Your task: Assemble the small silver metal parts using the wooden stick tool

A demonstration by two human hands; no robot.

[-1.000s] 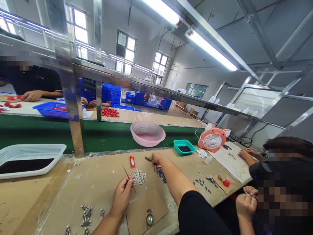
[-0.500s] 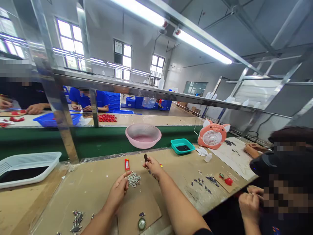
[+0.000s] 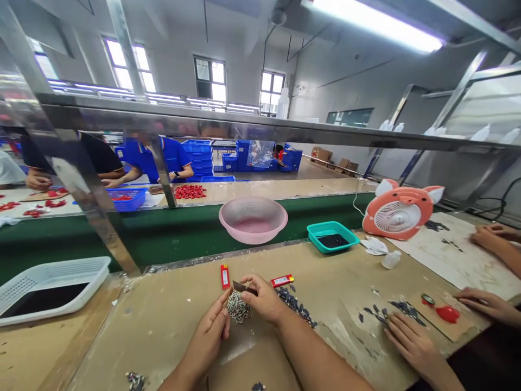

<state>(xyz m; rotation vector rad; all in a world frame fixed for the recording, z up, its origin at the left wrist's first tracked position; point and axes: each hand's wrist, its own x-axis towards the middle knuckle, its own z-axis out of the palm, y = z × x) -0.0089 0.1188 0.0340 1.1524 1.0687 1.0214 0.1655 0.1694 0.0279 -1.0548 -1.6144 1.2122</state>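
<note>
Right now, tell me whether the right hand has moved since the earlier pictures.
Yes: the right hand has moved leftward and toward the camera, judged against the leftmost red box.

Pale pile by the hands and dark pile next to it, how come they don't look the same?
The pale pile is whitish; the dark pile is nearly black. The pale pile makes a roundish heap, while the dark pile stretches in a long strip. Both are many small pieces.
</note>
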